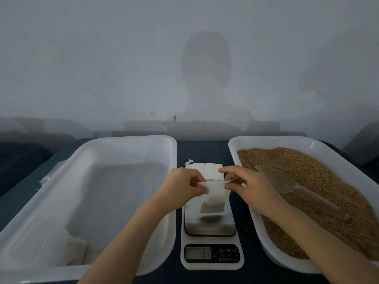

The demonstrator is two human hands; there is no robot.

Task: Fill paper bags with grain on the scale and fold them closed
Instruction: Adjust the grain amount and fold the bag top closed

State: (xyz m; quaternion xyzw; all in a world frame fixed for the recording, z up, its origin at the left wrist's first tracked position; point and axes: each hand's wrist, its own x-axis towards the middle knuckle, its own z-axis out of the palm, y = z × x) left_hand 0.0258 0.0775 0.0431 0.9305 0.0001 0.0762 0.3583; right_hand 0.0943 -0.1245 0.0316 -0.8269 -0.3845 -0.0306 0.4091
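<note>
Pinching the top edge of a small white paper bag [215,193], the left hand [180,187] and the right hand [252,185] each had thumb and forefinger clamped on one corner of its mouth. They held it over the steel plate of the scale [209,226]; whether its bottom touched the plate could not be told. The bag looked thin, limp and nearly weightless, likely to crumple or tear under a hard pull. The upper rim at both corners therefore seemed the right place to hold while opening it. A clear scoop [281,181] lay on the grain [317,181] in the right tub [242,144]. More white bags [205,168] lay just behind the scale.
</note>
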